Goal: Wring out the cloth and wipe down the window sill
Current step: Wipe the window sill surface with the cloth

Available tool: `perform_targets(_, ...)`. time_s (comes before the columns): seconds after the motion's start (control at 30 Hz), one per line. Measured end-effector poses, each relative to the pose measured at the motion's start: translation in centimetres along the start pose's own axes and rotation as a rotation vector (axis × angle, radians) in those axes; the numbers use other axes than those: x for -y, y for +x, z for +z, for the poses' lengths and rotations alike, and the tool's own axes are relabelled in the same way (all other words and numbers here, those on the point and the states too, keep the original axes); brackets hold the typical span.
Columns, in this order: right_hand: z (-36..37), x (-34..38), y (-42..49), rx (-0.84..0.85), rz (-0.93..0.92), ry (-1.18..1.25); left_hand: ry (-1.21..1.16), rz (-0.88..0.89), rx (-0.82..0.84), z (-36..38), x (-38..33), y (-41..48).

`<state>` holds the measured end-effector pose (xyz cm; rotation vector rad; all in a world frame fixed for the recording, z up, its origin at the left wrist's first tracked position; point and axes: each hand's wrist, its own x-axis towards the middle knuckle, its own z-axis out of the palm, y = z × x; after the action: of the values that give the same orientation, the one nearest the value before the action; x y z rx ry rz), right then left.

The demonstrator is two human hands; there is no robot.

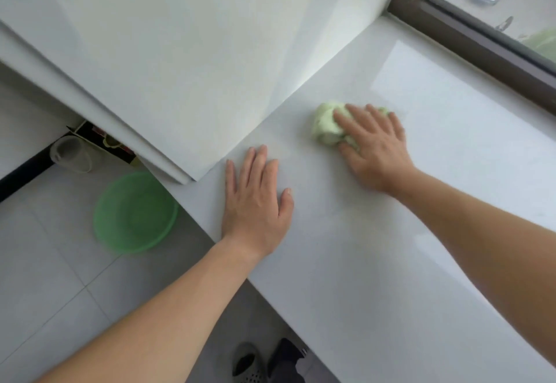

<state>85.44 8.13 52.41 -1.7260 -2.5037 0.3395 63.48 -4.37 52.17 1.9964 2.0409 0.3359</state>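
Note:
A bunched pale green cloth (326, 126) lies on the glossy white window sill (436, 172). My right hand (373, 148) presses flat on top of the cloth, fingers spread over it and covering its right part. My left hand (255, 199) rests palm down on the sill near its front edge, fingers apart, holding nothing, a hand's width to the left of the cloth.
A white wall panel (180, 66) borders the sill on the left. The dark window frame (469, 39) runs along the far side. Below on the tiled floor sit a green basin (135, 214), a clear plastic cup (70, 154) and a grey slipper (248, 361).

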Motion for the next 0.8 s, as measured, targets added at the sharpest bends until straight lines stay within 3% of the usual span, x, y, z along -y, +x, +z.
perform_targets(0.07, -0.5, -0.6, 0.4, -0.013, 0.244, 0.054, -0.025, 0.015, 0.015, -0.2, 0.2, 0.0)
perform_targets(0.13, 0.2, 1.7, -1.2, -0.03, 0.321, 0.056, -0.025, 0.015, -0.005, -0.5, 0.4, -0.6)
perform_targets(0.27, 1.6, 6.0, -9.2, 0.006, -0.036, 0.006, 0.056, -0.078, -0.051, -0.6, 0.7, -3.1)
perform_targets(0.37, 1.3, 4.9, -12.3, 0.09, -0.179, 0.008, 0.077, -0.116, -0.043, -0.2, 0.9, -5.0)
perform_targets(0.47, 1.0, 4.0, -9.7, 0.066, -0.143, -0.019, 0.1, -0.118, -0.078, 0.3, 0.7, -5.2)
perform_targets(0.63, 1.6, 7.8, -1.3, 0.011, 0.108, 0.057, 0.11, -0.117, -0.075, 0.7, 0.9, -5.3)
perform_targets(0.8, 1.8, 6.5, -8.6, 0.068, -0.23, 0.003, 0.059, -0.131, -0.122, 0.9, 1.1, -5.6)
